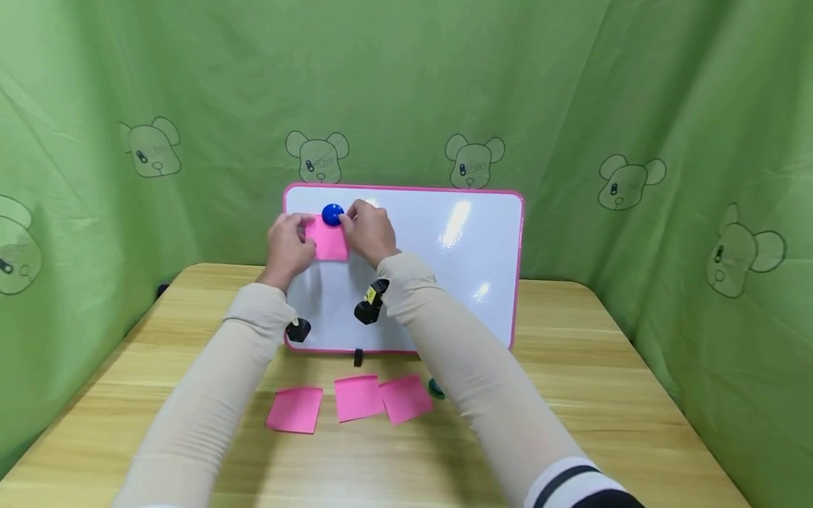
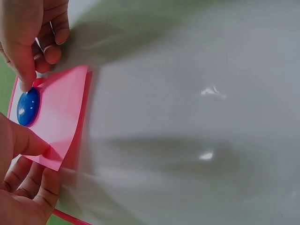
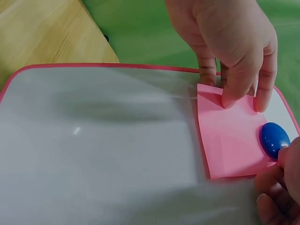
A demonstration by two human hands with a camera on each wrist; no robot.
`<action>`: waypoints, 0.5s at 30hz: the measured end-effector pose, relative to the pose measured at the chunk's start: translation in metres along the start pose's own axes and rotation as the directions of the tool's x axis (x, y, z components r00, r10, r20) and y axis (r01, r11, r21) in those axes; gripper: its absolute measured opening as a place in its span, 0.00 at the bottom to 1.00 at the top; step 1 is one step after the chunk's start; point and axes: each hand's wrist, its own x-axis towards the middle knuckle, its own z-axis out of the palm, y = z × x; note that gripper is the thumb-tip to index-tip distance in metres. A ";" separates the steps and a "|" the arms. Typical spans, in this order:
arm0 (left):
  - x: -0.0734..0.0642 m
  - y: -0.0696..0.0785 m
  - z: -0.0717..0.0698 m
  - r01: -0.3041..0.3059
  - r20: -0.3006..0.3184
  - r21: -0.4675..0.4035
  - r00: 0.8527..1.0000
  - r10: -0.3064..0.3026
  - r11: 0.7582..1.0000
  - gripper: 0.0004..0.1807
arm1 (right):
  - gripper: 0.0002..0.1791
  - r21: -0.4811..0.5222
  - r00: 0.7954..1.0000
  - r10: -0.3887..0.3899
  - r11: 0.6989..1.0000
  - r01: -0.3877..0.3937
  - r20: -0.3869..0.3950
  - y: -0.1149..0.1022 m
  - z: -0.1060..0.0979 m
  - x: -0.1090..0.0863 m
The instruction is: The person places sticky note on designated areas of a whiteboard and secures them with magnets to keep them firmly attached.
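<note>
A pink sticky note [image 1: 330, 245] lies against the upper left of a whiteboard [image 1: 457, 289] with a pink frame. My left hand [image 1: 289, 247] holds its left side, the thumb on the front of the paper. Over the note's top edge sits a round blue magnet [image 1: 332, 214]. Thumb and fingers of my right hand [image 1: 371, 229] pinch the magnet's right edge. In the left wrist view, the lower edge of the note [image 2: 77, 110] stands slightly off the board. The right wrist view shows the magnet [image 3: 274, 139] touching the paper.
Three more pink notes [image 1: 295, 410] lie on the wooden table [image 1: 571, 353] before the board, two of them touching or overlapping. A green round piece [image 1: 435, 389] is partly hidden by the right sleeve. A black foot [image 1: 358, 358] shows under the board. Green curtain [image 1: 406, 85] surrounds the table.
</note>
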 end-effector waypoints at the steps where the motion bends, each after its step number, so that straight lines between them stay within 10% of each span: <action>1: 0.000 0.000 0.000 -0.002 0.001 0.003 1.000 0.002 1.000 0.26 | 0.11 0.001 1.000 -0.001 1.000 0.001 0.000 0.000 0.000 0.000; 15: -0.002 0.006 -0.006 0.020 0.078 0.010 0.997 -0.020 1.000 0.26 | 0.13 0.104 0.984 -0.144 0.986 0.132 0.108 0.017 -0.023 -0.018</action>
